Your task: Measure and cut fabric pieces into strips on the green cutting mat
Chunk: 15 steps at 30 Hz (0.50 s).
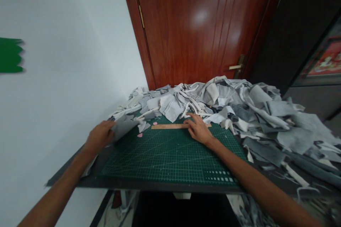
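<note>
My left hand (102,133) is closed on the edge of a grey piece of fabric (124,127) at the left of the green cutting mat (170,156). Toward the back of the mat, my right hand (197,127) reaches over a wooden ruler (167,126). Its fingers are apart and bent slightly, with the fingertips at or just past the ruler; whether they press on it I cannot tell. Small pink pieces (140,135) lie left of the ruler. Just behind it are stacked pale grey fabric pieces (172,108) and narrow white strips (190,101).
A large heap of grey and white fabric scraps (255,110) spreads along the back and right of the dark table (170,186). A white wall (80,60) borders the left side. Behind the heap stands a brown wooden door (186,35) with a handle (236,67).
</note>
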Each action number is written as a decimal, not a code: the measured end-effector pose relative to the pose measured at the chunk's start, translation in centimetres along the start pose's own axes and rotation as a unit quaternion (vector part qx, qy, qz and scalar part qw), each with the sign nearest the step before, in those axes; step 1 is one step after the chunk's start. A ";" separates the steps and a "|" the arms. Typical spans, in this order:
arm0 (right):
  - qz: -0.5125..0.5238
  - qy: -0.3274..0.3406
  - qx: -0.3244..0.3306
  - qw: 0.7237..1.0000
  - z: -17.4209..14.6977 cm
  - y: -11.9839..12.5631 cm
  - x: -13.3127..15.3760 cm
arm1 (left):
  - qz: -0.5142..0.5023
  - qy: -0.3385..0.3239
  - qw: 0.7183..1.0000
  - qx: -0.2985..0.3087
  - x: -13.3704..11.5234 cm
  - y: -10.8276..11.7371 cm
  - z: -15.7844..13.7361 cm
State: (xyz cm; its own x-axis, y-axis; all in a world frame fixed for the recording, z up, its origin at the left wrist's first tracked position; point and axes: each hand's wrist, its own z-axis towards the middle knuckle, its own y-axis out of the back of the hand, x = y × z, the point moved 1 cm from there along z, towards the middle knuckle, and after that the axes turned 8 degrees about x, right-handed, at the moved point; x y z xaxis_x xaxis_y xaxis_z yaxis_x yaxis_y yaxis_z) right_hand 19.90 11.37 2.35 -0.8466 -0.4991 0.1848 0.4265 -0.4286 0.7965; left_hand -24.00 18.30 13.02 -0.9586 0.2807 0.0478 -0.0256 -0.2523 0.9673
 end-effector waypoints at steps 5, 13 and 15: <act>0.086 -0.004 -0.044 0.995 1.0 2.0 1.9 | -0.002 0.051 0.981 -0.189 -3.7 10.5 3.7; 0.218 -0.060 -0.083 0.971 2.6 6.2 14.6 | 0.088 -0.166 0.964 -0.187 -16.2 14.7 0.9; 0.189 -0.093 -0.097 0.973 2.8 6.1 15.5 | 0.093 -0.199 0.963 -0.155 -18.2 13.8 0.1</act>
State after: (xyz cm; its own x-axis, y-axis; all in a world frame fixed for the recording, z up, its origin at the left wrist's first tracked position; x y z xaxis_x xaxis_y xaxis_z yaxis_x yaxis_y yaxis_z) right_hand 8.49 3.10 11.66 -0.6536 -0.5110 0.5582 0.7546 -0.3844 0.5318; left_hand -6.85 9.75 25.51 -0.7721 0.5205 0.3645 -0.0066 -0.5802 0.8145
